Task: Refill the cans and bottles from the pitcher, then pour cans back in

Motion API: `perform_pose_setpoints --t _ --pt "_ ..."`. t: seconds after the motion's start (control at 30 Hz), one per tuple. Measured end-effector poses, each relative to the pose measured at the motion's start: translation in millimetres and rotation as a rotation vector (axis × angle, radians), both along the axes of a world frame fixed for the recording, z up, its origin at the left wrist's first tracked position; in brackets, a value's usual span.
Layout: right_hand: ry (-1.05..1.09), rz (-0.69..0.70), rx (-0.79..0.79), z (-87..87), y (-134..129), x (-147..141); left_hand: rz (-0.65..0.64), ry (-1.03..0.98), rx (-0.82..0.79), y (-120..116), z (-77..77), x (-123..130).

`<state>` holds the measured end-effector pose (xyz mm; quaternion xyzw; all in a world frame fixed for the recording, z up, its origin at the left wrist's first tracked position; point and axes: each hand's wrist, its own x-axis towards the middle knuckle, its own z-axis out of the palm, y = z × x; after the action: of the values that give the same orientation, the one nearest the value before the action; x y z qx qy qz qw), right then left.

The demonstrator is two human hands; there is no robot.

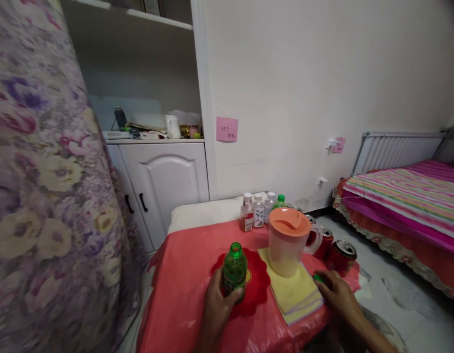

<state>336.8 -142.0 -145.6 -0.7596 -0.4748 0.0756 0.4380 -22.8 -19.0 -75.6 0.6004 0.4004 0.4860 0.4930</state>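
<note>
You have one bed beyond the right end of your red-covered counter. One orange-lidded pitcher stands on one yellow cloth, blocking part of your view of the cans: two show plainly, the rest are too hidden to count. One scalloped red plate lies just left of the cloth. Your left hand has its fingers clamped around one uncapped green bottle over the plate. Three white-capped bottles and one green-capped bottle stand behind. Your right hand has its fingers pinched on one green cap near the cloth's right edge.
</note>
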Motion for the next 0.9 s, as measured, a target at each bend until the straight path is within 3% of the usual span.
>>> perform_pose_setpoints --t 0.23,0.37,0.47,0.6,0.73,0.9 --pt "0.055 -0.025 0.03 2.5 -0.9 4.0 -0.041 0.0 0.006 -0.9 2.7 -0.3" --pt "0.245 -0.022 0.097 14.4 -16.7 -15.7 -0.039 0.004 -0.011 -3.9 8.0 0.0" --pt "0.313 0.151 0.13 42.2 -24.6 -52.6 -0.028 0.008 -0.003 -3.7 7.5 0.5" --pt "0.204 0.494 0.106 101.2 -11.4 -115.8 -0.03 0.01 0.01 -2.4 3.8 0.6" --pt "0.094 0.611 0.195 155.4 22.9 -159.4 -0.031 0.004 0.021 -3.8 5.7 -0.5" --pt "-0.117 0.657 0.19 191.1 58.8 -175.1 -0.057 -0.015 0.056 -5.4 9.1 -0.4"
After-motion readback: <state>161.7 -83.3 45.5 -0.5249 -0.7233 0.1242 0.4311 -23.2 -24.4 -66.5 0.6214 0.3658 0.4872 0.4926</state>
